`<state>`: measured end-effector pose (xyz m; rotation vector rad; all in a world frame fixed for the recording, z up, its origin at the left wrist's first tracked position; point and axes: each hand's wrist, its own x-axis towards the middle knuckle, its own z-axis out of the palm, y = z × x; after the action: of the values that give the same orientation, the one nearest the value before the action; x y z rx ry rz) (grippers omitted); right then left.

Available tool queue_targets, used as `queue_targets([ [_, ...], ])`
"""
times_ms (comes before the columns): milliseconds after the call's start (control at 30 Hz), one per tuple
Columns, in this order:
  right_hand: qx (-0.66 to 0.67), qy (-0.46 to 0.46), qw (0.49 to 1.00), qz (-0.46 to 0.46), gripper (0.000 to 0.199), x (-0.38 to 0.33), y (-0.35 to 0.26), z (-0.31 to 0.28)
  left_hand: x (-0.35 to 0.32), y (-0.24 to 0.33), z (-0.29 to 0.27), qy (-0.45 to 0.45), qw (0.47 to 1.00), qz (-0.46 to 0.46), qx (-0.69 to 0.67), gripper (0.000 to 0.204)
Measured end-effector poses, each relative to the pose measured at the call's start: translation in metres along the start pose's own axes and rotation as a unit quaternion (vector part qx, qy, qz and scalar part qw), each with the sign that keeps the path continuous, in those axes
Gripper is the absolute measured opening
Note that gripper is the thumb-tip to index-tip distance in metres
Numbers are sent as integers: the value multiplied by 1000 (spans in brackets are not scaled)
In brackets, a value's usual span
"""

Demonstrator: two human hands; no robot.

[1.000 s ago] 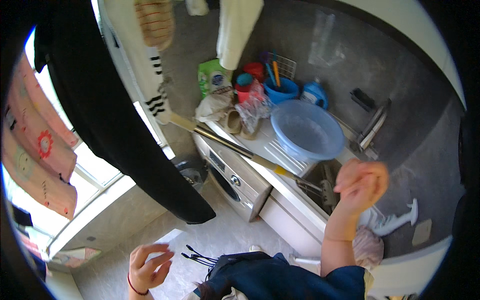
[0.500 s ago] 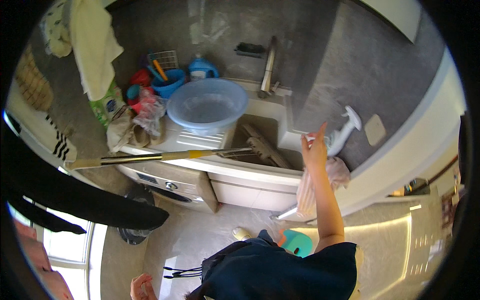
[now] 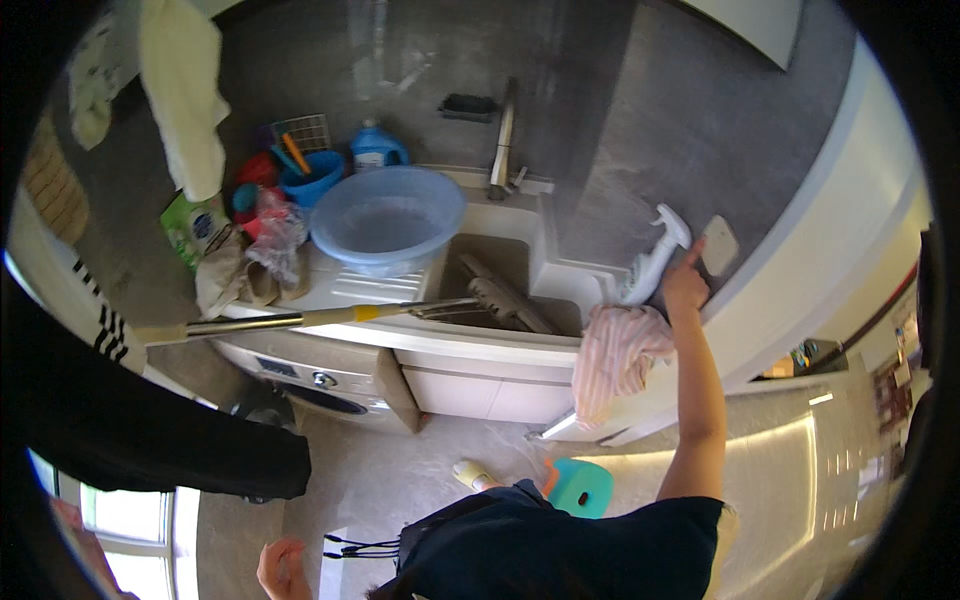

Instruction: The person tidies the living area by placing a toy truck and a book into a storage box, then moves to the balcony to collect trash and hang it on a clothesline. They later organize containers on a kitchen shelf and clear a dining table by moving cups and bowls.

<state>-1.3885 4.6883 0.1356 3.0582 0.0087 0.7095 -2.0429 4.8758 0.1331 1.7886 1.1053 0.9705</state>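
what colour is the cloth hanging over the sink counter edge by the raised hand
Pale pink with fine stripes: the cloth shows in the head view, just below the right hand.

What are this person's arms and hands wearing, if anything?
Both hands are bare, with no gloves. The right hand ends a forearm that is uncovered up to a short dark navy sleeve. The left hand shows only partly at the lower edge; no band or sleeve can be made out there.

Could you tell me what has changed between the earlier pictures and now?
The right hand went from raised in the air to the white spray bottle by the sink, touching it. The left hand stays low and open. The blue basin and mop have not moved.
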Motion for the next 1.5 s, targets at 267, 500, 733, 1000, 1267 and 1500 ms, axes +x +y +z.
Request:
queue_targets([
  [267,-23,37,999,-12,77,14,9,23,-3,21,5,-5,999,5,31,11],
  [500,-32,52,998,13,70,17,-3,23,-21,9,-10,24,998,33,45,14],
  [733,-37,78,996,6,73,40,-2,58,-43,-3,-20,65,997,-8,30,18],
  [1000,-3,64,998,-2,78,29,-2,43,-46,-23,-24,76,997,-6,25,22],
  [1267,323,-45,898,-296,41,-61,-78,-16,-26,-17,-24,37,999,9,39,19],
  [1500,432,-232,685,-539,21,-196,-176,-82,-37,-21,-38,27,997,27,62,21],
])
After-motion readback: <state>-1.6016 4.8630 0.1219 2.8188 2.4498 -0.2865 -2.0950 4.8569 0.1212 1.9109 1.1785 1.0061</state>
